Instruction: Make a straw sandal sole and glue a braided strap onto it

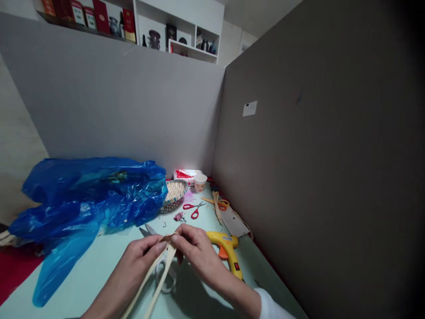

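Note:
My left hand (137,257) and my right hand (201,254) meet above the table, thumbs and fingers pinched on a pale cream strip (168,260). Two long tails of the strip hang from the pinch toward the bottom edge of the view. The fingers hide its upper end, so I cannot tell whether it is folded or knotted there. Beneath the hands lie scissors with light grey handles (171,282), their blades showing past my left fingers. A yellow hot glue gun (235,254) with an orange trigger rests just right of my right hand, partly covered by it.
Blue plastic bags (99,195) cover the left of the table, beside a woven basket (176,189). Farther back are a paper cup (200,182), a red-and-white pack (182,175), red scissors (195,214) and orange scissors (223,204). A dark partition (299,177) borders the right.

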### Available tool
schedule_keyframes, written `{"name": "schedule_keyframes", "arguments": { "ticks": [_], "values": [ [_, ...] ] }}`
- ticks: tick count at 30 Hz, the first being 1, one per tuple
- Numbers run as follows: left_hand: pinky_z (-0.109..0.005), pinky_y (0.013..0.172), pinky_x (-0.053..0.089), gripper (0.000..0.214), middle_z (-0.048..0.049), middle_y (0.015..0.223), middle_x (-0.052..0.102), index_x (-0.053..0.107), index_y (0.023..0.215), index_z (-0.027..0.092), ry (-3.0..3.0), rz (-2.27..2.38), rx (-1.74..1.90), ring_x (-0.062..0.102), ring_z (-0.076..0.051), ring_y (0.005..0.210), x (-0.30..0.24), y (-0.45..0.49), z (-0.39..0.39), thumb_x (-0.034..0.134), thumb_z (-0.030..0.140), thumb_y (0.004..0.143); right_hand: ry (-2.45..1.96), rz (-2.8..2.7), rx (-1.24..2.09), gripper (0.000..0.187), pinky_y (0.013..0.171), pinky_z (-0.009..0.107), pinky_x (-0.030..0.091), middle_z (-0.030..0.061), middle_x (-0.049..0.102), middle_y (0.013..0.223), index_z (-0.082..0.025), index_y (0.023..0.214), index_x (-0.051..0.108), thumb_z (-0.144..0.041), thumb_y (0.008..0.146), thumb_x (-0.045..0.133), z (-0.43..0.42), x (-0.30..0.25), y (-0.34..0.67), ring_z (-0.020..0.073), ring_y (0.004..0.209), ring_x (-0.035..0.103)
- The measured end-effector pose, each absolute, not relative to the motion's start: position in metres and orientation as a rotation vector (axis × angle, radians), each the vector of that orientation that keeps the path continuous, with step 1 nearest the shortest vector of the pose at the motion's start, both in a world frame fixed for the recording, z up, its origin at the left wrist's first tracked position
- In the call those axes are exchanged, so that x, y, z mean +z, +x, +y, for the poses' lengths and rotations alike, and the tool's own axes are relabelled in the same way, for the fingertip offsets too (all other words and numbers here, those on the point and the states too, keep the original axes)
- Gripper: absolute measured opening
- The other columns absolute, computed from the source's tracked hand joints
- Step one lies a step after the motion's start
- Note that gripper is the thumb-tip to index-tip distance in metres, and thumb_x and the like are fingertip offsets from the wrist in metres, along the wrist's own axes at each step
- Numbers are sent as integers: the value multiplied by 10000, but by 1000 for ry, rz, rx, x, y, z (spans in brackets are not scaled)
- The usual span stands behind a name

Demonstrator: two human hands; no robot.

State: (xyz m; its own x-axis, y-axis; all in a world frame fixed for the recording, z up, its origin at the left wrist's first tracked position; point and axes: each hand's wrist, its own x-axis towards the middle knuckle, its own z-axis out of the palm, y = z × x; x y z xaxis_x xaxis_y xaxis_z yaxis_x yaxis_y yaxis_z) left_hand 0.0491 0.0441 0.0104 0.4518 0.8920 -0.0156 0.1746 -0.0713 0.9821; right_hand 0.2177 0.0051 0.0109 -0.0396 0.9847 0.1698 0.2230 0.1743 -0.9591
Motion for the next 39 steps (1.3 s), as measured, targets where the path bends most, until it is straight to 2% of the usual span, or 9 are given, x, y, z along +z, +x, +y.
{"name": "schedule_keyframes", "arguments": {
  "ticks": [3, 12, 15, 22, 25, 28, 33, 36, 39],
  "values": [
    [-295, 809, 489, 314, -29, 889, 765, 779, 913, 222, 1610, 918, 735, 666, -260, 880, 13, 50, 42, 629, 482, 819, -1225, -1417, 992, 227, 568, 225, 371, -32, 530, 592, -190, 688, 523, -240, 909, 538, 10, 8, 220, 117, 570, 500],
    [-258, 650, 388, 136, 37, 673, 589, 610, 704, 236, 1728, 1132, 890, 541, -193, 675, 7, 50, 39, 667, 343, 767, -1203, -1472, 1062, 275, 557, 237, 360, -31, 513, 552, -184, 641, 523, -276, 901, 531, 10, 3, 221, 111, 534, 471],
    [-266, 666, 390, 141, 21, 652, 618, 631, 646, 229, 1744, 1150, 895, 555, -208, 695, 10, 51, 37, 685, 322, 737, -1205, -1514, 1049, 271, 564, 234, 370, -33, 527, 579, -188, 683, 533, -309, 926, 514, 10, 2, 222, 113, 547, 488],
    [-274, 665, 475, 336, -17, 786, 714, 722, 820, 213, 1651, 1045, 854, 627, -231, 744, 11, 55, 40, 611, 528, 790, -1322, -1622, 792, 292, 580, 264, 270, -44, 460, 612, -207, 676, 455, -289, 951, 511, 4, 7, 216, 120, 593, 409],
    [-276, 667, 465, 367, -10, 709, 671, 678, 708, 200, 1632, 1078, 862, 594, -224, 726, 8, 53, 43, 587, 542, 808, -1306, -1732, 752, 274, 603, 278, 236, -53, 437, 654, -210, 701, 443, -282, 921, 591, -3, 13, 215, 123, 633, 377],
    [-282, 670, 458, 367, -10, 682, 660, 649, 643, 200, 1649, 1076, 865, 579, -226, 717, 7, 51, 46, 603, 534, 786, -1209, -1844, 865, 245, 619, 264, 275, -54, 493, 701, -212, 752, 494, -319, 884, 670, -6, 21, 223, 123, 664, 431],
    [-284, 677, 460, 339, -19, 684, 694, 676, 627, 210, 1715, 1065, 827, 610, -243, 724, 11, 50, 45, 608, 501, 786, -1064, -1787, 1097, 287, 632, 242, 381, -34, 553, 748, -213, 870, 557, -490, 924, 608, 6, 17, 235, 129, 690, 512],
    [-279, 671, 464, 281, -22, 699, 720, 722, 669, 211, 1754, 1051, 780, 645, -258, 744, 12, 50, 40, 643, 459, 774, -1002, -1698, 1189, 395, 606, 230, 429, -47, 545, 726, -213, 981, 537, -584, 882, 629, 13, 4, 233, 116, 633, 524],
    [-275, 688, 468, 224, -20, 744, 747, 777, 776, 218, 1790, 1034, 749, 665, -261, 768, 11, 51, 33, 648, 400, 787, -1009, -1650, 1150, 385, 576, 219, 406, -79, 510, 642, -208, 1015, 568, -543, 862, 679, 15, -5, 228, 105, 574, 486]
  ]
}}
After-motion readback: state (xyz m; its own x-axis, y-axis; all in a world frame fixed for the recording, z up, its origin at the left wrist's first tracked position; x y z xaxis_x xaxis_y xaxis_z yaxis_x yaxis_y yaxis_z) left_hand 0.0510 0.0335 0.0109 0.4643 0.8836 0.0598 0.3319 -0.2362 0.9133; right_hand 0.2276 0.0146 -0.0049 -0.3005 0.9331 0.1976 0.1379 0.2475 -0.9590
